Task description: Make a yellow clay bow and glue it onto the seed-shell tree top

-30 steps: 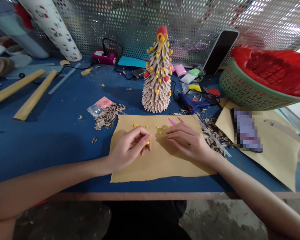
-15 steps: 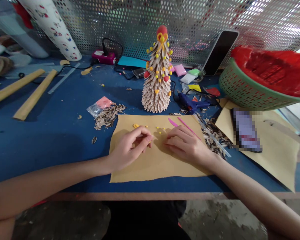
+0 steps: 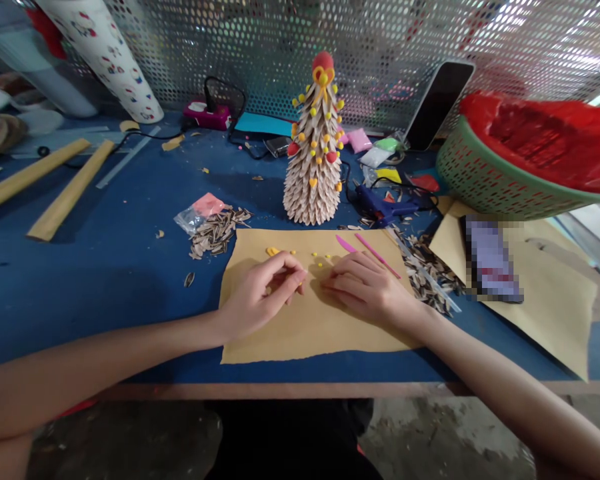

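Observation:
Over the tan paper sheet (image 3: 290, 333), my left hand (image 3: 263, 287) is closed in a pinch, with a tiny bit of yellow-orange clay (image 3: 301, 283) just showing at the fingertips. My right hand (image 3: 363, 283) rests low on the same sheet, its fingers curled and pressed together; whatever may be under them is hidden. Between and beyond the hands lie several tiny yellow clay balls (image 3: 320, 265) and an orange clay lump (image 3: 272, 251). A pink plastic knife (image 3: 345, 244) and a thin pink stick (image 3: 377, 256) lie by my right hand. Behind the sheet stands a cone-shaped seed-shell tree (image 3: 313, 180) with coloured balls.
Seed shells lie in a left pile (image 3: 217, 233) and a right pile (image 3: 430, 267). A blue glue gun (image 3: 387, 205) sits behind the sheet. On the right are a green basket (image 3: 510, 180) and a blurred-out phone-like object (image 3: 493, 260). Wooden strips (image 3: 73, 190) lie left.
My right hand has slid slightly left across the sheet, toward my left hand. My left hand keeps its pinch almost in place.

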Available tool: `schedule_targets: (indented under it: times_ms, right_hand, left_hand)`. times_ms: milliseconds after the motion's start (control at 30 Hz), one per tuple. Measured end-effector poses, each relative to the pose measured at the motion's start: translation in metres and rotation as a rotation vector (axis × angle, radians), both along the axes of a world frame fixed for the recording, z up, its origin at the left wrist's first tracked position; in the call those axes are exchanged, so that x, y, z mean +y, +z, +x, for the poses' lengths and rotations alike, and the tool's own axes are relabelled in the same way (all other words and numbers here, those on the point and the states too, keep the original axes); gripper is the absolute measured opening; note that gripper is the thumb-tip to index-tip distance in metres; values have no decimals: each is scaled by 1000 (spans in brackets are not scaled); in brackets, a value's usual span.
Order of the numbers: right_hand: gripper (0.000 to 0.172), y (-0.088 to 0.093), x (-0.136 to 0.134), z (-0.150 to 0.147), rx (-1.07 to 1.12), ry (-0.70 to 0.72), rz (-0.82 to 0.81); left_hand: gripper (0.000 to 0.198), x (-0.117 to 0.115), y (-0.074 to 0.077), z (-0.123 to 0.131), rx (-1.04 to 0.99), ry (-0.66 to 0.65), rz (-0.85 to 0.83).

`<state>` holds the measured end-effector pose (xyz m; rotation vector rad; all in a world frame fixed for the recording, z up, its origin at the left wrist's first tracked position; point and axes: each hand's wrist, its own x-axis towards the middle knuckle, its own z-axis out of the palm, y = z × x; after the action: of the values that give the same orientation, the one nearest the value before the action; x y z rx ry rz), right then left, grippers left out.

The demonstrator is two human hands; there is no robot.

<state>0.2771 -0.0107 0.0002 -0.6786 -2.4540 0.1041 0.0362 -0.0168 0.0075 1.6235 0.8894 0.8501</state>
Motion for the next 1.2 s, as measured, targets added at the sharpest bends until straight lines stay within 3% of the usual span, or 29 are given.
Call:
schedule_targets:
  times_ms: [200, 400, 600, 933, 1200]
  right_hand:
    - [5, 9, -4, 5, -60, 46, 27]
    - [13, 7, -7, 6, -140, 67, 143]
    - [19, 10, -10, 8, -150, 91, 158]
    - [41, 8, -11, 16, -147, 67, 128]
    - [34, 10, -12, 18, -169, 84, 149]
  left_hand:
    - [18, 0, 0, -1, 10, -3, -10]
    - [21, 0, 1, -2, 33, -11, -18]
    - [20, 0, 1, -1, 26, -18, -20]
    - [19, 0, 2, -1, 29, -18, -22]
    - [18, -1, 1, -1, 26, -22, -41]
